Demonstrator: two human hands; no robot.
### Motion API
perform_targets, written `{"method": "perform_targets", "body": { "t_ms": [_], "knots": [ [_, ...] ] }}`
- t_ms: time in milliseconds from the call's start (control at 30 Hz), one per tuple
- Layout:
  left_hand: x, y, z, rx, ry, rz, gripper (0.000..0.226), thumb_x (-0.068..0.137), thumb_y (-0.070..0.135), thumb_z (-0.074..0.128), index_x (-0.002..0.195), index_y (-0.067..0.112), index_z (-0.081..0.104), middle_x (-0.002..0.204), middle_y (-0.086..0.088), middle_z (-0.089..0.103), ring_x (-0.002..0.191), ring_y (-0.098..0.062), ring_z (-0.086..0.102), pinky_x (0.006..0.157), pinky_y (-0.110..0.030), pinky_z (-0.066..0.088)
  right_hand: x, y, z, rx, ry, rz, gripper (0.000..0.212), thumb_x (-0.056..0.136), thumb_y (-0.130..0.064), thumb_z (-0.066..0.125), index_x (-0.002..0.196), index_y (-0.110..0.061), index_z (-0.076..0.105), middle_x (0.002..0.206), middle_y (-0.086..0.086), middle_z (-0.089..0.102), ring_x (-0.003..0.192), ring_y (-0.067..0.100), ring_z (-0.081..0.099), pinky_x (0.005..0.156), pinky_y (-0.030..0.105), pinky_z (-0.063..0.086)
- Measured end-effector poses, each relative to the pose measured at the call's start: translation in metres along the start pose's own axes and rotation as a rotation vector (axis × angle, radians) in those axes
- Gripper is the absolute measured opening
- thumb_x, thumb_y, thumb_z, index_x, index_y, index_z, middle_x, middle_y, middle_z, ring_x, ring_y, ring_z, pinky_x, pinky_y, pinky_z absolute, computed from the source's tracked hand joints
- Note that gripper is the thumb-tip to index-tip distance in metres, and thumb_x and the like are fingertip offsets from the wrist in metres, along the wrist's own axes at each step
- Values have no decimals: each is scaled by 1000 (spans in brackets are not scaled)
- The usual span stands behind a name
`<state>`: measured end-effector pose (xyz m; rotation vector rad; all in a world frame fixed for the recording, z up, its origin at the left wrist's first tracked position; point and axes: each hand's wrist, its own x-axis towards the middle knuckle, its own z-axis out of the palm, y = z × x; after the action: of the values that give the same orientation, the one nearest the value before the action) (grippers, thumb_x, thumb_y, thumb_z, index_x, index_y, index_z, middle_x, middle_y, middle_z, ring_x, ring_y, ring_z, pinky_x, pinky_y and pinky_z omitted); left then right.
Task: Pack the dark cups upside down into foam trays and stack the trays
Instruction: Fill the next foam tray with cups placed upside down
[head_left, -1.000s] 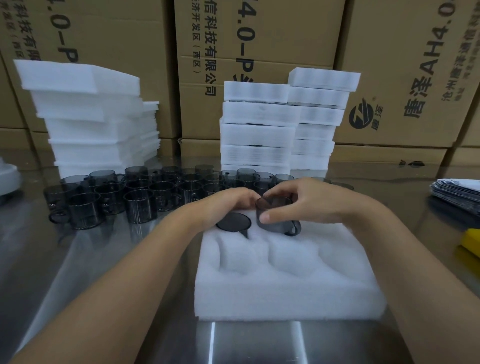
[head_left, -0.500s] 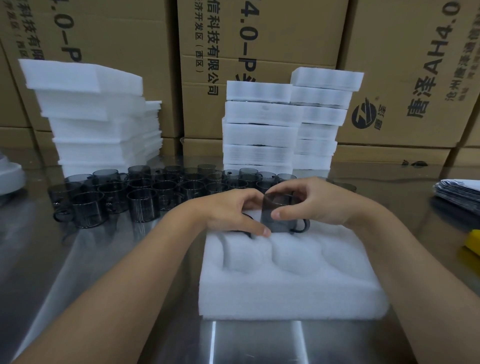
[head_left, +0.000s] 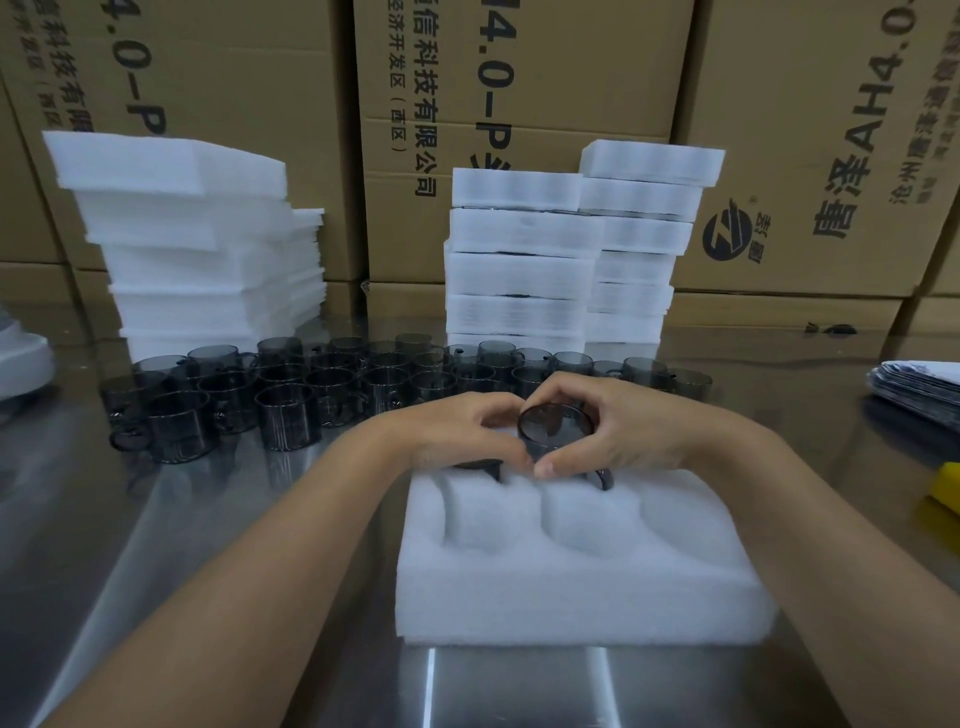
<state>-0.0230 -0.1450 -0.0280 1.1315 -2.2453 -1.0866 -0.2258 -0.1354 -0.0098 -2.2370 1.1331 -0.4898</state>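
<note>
White moulded foam tray (head_left: 571, 597) sits on shiny metal counter (head_left: 156, 545). Smoky dark transparent cup (head_left: 556, 423) stands base up in the tray's back middle pocket. Right hand (head_left: 623, 436) fingers curl round it; left hand (head_left: 457, 431) fingers curl against its left side, thumbs touching. Second dark cup (head_left: 488, 467) mostly hidden under left hand. Loose dark cups (head_left: 291, 395) cluster behind the tray, with stacked white foam trays (head_left: 519, 260) beyond them.

The worktop (head_left: 171, 525) is brushed metal, glossy enough to mirror the light and the cups. The foam tray (head_left: 571, 597) and the foam stacks (head_left: 519, 270) behind it are white, matt and finely fuzzy, while the dark cups (head_left: 291, 405) are smooth, see-through smoky plastic with a shine. The boxes (head_left: 519, 78) at the back are matt brown cardboard with black print.
</note>
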Motion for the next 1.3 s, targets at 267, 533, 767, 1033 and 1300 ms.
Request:
{"method": "perform_targets", "body": {
  "t_ms": [267,533,767,1033,1300],
  "knots": [
    [-1,3,1,15,57,-72,45,74,44,51,117,38,62,124,11,61,118,-10,54,107,-39,36,-3,0,1,-121,7,129,59,43,-77,67,97,-54,59,112,-20,38,91,-6,53,71,11,40],
    [-1,0,-1,101,45,-113,49,85,52,60,130,35,54,132,15,54,127,-7,45,110,-31,31,-5,14,2,127,523,161,55,79,-77,37,86,-36,73,87,-16,70,91,-5,59,73,17,39],
    [-1,2,-1,110,51,-131,52,85,60,57,132,38,52,136,17,52,128,-6,44,112,-33,30,-7,24,2,-65,375,320,66,83,-73,37,94,-21,77,93,-8,72,93,9,64,79,27,45],
    [-1,3,-2,136,41,-105,67,74,64,60,134,35,50,129,19,55,122,-1,49,101,-21,36,-5,27,2,-143,306,334,76,79,-75,45,101,-6,66,73,-2,49,64,12,42,63,28,30],
    [0,0,-3,162,50,-63,50,83,53,64,129,36,55,124,19,60,116,4,53,106,-27,39,-6,25,1,-38,242,263,40,70,-73,59,66,-35,70,77,0,63,72,13,54,70,31,42]
  ]
}}
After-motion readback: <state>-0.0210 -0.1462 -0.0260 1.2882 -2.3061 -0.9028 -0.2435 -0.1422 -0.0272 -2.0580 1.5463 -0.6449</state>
